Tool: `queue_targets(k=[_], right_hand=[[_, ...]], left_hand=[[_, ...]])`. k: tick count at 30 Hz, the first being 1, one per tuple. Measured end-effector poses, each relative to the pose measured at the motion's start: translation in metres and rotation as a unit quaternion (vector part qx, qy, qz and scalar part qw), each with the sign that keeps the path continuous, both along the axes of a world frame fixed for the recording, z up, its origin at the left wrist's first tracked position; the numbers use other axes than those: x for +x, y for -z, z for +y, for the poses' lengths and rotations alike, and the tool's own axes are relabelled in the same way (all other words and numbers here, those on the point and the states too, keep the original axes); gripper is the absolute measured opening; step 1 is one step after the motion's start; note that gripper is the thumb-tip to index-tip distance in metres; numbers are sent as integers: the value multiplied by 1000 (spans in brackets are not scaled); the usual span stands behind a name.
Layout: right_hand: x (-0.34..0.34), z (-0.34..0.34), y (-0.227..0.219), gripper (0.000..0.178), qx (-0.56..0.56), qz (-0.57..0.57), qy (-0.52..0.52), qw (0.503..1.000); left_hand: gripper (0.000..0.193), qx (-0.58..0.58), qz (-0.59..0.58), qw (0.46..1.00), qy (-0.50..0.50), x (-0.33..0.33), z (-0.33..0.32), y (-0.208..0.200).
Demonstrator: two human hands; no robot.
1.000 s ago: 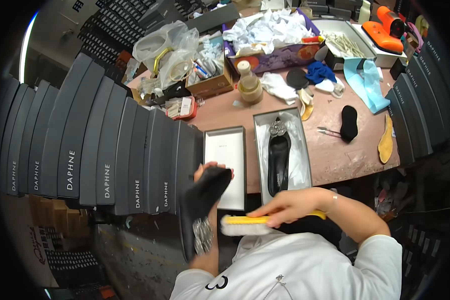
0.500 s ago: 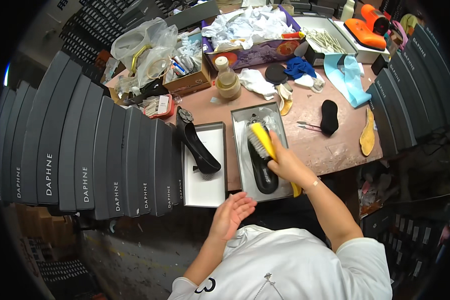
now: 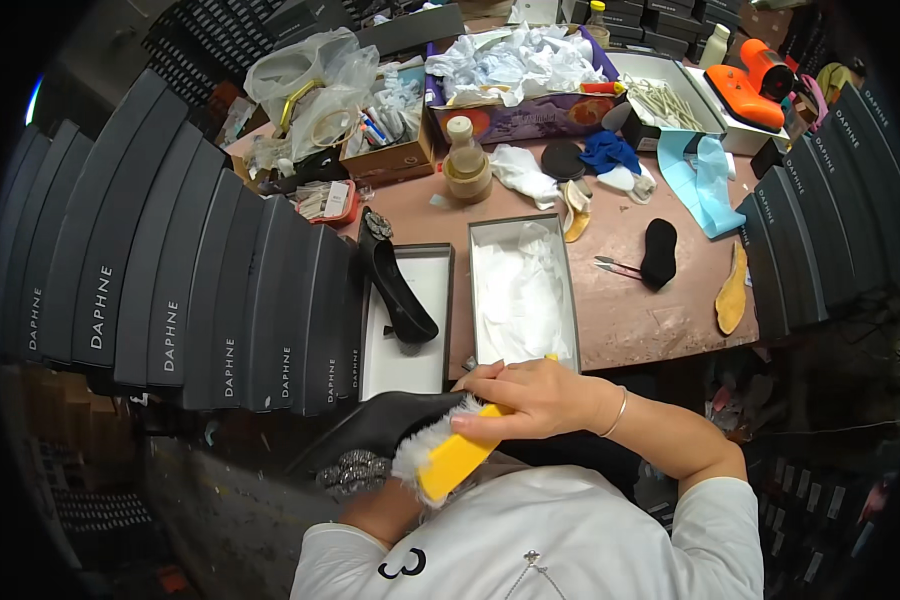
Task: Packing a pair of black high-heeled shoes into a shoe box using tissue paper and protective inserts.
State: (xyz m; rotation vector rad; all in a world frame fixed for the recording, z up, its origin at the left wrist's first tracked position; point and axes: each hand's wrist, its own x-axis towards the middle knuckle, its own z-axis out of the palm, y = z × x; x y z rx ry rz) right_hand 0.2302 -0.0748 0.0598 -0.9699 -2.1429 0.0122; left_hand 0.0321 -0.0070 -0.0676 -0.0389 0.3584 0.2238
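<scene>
My right hand (image 3: 542, 402) is closed around a yellow brush (image 3: 458, 458) with pale bristles. The bristles meet a black high-heeled shoe (image 3: 378, 428), held close to my body and tilted toward the left. A dark, glittering ornament (image 3: 352, 472) sits at its toe. My left forearm (image 3: 382, 508) reaches up behind the shoe and supports it; brush and shoe cover most of that hand. The matching black shoe (image 3: 402, 295) leans in an open shallow box (image 3: 374, 375). Beside it, another open box (image 3: 570, 325) contains white tissue paper (image 3: 520, 290).
Dark shoeboxes line the left (image 3: 200, 300) and right (image 3: 820, 230). Behind the boxes stand a liquid bottle (image 3: 466, 165), a purple carton (image 3: 520, 118) of crumpled paper and an orange tool (image 3: 745, 95). A black pad (image 3: 658, 252), small scissors (image 3: 618, 267) and a tan insole (image 3: 732, 290) lie right.
The shoe has left the tissue-lined box and is now near my body. The brush moved down and left with my right hand and touches the shoe. My open left hand went behind the shoe.
</scene>
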Motion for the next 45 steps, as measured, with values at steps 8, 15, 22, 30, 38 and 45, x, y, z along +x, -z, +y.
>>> queue_targets(k=[8, 15, 22, 30, 38, 45], right_hand=[[52, -35, 12, 69, -323, 266, 275, 865], [-4, -20, 19, 55, -374, -40, 188, 907], [-1, -10, 3, 49, -639, 270, -255, 673], [-2, 9, -2, 42, -659, 268, -179, 679], [22, -17, 3, 47, -707, 324, -266, 570], [142, -35, 104, 49, -333, 255, 385, 822]], left_hand=[[43, 62, 30, 983, -171, 13, 62, -32], [35, 285, 165, 924, -192, 24, 52, -47], [21, 467, 231, 841, -149, -41, 95, -44], [39, 522, 234, 808, -140, -45, 104, -36], [31, 295, 97, 928, -206, -10, 100, -34], [41, 12, 49, 988, -147, 30, 68, -49]])
